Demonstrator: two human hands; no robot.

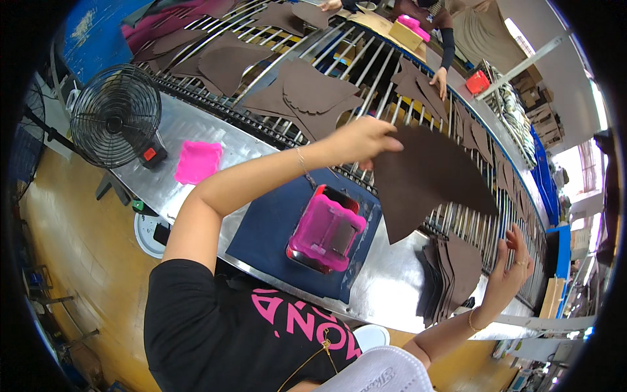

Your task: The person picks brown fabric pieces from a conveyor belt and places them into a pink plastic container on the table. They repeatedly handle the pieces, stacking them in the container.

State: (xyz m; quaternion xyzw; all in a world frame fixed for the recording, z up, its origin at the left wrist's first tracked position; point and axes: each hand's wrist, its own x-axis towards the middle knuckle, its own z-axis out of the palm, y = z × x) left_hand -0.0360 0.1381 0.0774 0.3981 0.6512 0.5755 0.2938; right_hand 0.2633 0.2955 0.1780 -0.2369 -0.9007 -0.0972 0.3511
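1. Above the pink device [325, 230] on its dark blue mat [274, 228], the left hand [363, 138] pinches the top edge of a large brown cut piece [428, 179], fingers closed on it; the piece hangs in the air, clear of the counter [189, 124].
2. Right of the device, the right hand [508, 271] is spread open, fingers apart, holding nothing; it hovers just beside a stack of like brown pieces [454, 271] lying at the counter's edge.
3. Judgement: a limp sheet held by one corner will swing and fold. Better to keep the pinch near the edge, let the piece hang flat, and bring the open hand under its lower tip before setting it down, so edges meet squarely.
4. Beyond the device runs a roller rack [366, 59] of metal bars, strewn with more brown pieces [307, 91].
5. Far left of the device: a pink square pad [198, 161] on the metal counter, and a black cage fan [115, 116].
6. Across the rack, another person's hand [439, 80] rests on a piece.
7. Floor is yellowish; the room looks like a workshop line.
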